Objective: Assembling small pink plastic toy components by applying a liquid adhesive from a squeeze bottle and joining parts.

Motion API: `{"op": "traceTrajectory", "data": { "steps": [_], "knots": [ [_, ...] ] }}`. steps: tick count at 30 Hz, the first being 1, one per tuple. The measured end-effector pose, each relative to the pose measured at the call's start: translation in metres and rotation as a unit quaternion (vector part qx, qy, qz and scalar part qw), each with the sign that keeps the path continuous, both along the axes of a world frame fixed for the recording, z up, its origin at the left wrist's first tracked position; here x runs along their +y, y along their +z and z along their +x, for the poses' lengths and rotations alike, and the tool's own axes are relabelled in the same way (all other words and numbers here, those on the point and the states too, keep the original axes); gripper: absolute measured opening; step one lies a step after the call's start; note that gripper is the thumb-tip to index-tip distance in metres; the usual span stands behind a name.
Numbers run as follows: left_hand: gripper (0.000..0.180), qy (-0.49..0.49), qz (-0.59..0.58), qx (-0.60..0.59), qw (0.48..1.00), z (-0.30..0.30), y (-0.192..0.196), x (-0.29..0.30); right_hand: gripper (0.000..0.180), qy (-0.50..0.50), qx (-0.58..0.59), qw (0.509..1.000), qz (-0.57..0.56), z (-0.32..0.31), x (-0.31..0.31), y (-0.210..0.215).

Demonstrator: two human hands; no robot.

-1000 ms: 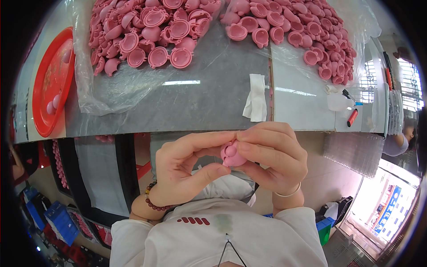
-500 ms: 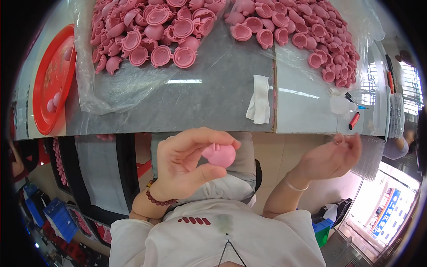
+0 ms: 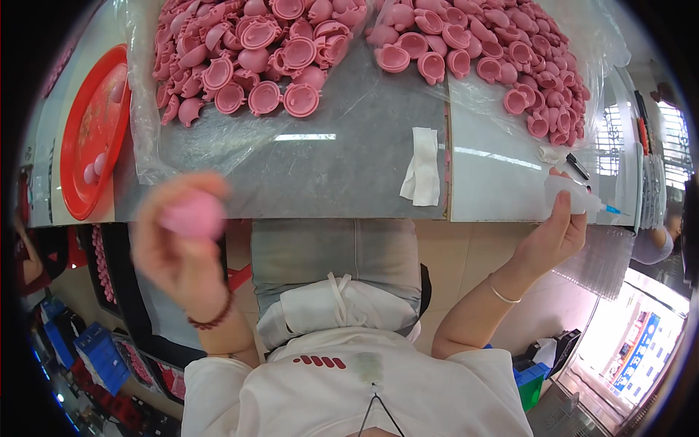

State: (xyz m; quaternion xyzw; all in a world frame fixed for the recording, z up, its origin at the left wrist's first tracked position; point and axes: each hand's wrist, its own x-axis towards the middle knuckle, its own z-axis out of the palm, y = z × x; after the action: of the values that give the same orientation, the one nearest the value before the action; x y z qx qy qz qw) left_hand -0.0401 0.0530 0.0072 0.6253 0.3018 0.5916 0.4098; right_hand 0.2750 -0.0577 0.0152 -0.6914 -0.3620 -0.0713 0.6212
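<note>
Blurred by motion, my left hand (image 3: 178, 251) is closed on a pink round plastic piece (image 3: 193, 215) just off the table's front edge, at the left. At the right, my right hand (image 3: 555, 231) grips a small translucent squeeze bottle (image 3: 562, 191) with a thin blue tip pointing right. Its fingers and thumb pinch the bottle over the table's front edge. A black marker (image 3: 577, 167) lies just beyond the bottle. Two heaps of pink half-shells, a left heap (image 3: 247, 58) and a right heap (image 3: 495, 58), rest on clear plastic sheeting at the back.
A red oval tray (image 3: 73, 175) holding a few pink pieces stands at the table's left end. Folded white cloth (image 3: 421, 167) lies near the front edge. Below left is a black-framed bin (image 3: 131, 291); clear plastic packaging (image 3: 601, 262) hangs at the right edge.
My left hand has swung left with the pink round piece, from before my chest toward the tray. My right hand has reached the squeeze bottle, taken hold of it and lifted it slightly.
</note>
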Motion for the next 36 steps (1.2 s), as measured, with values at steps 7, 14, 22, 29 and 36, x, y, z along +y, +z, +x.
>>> {"op": "traceTrajectory", "data": {
  "steps": [7, 14, 22, 29, 36],
  "knots": [
    [0.035, 0.347, -0.049, 0.373, 0.859, -0.126, 0.011, 0.116, 0.024, 0.017, 0.049, 0.998, 0.041, 0.000, -0.023, -0.004],
    [0.030, 0.350, 0.075, 0.412, 0.838, -0.051, 0.035, 0.084, 0.028, 0.033, 0.039, 0.997, 0.064, -0.010, -0.020, -0.001],
    [0.025, 0.164, 0.008, 0.496, 0.852, 0.002, 0.024, 0.053, 0.032, 0.102, 0.073, 0.991, 0.052, -0.029, -0.020, 0.001],
    [0.018, 0.141, 0.069, 0.487, 0.859, 0.000, 0.015, 0.045, 0.033, 0.138, 0.089, 0.985, 0.057, -0.032, -0.025, -0.004],
    [0.016, 0.123, 0.059, 0.424, 0.895, -0.004, 0.022, 0.052, 0.032, 0.151, 0.092, 0.983, 0.059, -0.035, -0.019, -0.002]
  ]
}}
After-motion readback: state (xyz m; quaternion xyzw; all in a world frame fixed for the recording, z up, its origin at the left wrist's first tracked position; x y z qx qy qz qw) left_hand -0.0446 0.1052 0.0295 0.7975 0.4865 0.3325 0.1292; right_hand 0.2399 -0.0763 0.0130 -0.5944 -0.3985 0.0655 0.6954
